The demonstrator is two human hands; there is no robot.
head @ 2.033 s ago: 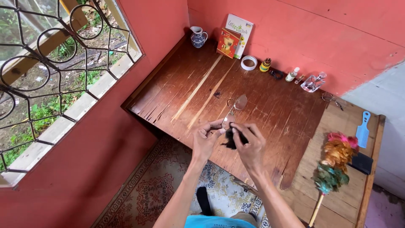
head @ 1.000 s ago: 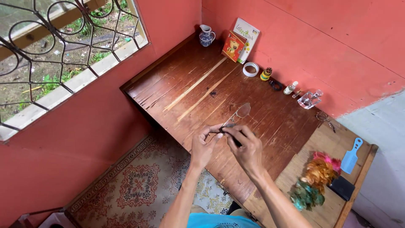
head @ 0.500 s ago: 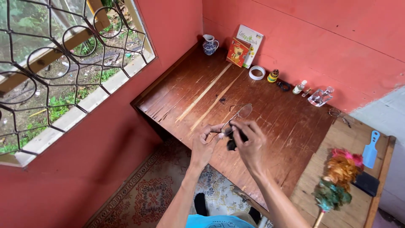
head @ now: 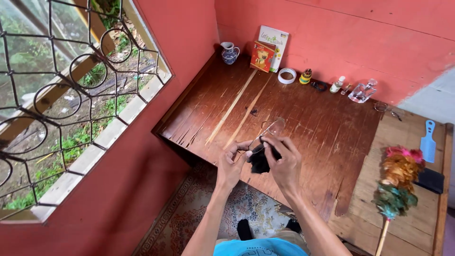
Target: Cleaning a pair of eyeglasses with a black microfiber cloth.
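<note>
I hold a pair of thin-framed eyeglasses (head: 271,129) over the near edge of a dark wooden table (head: 303,118). My left hand (head: 232,163) pinches the frame at one side. My right hand (head: 283,161) grips a small black cloth (head: 259,160) and presses it against the near lens. The far lens sticks out clear above my fingers. Both hands hover just above the table top, close together.
Along the far wall stand a small jug (head: 230,52), two boxes (head: 268,50), a tape roll (head: 286,76), small bottles (head: 337,84) and a glass bottle (head: 361,92). A lighter side table (head: 407,218) at right holds a feather duster (head: 395,182), a blue comb (head: 428,141) and a black pad. A barred window is left, a patterned rug below.
The camera view has shifted and steadied. My hands stay together on the eyeglasses, with the black cloth moving slightly against the lens.
</note>
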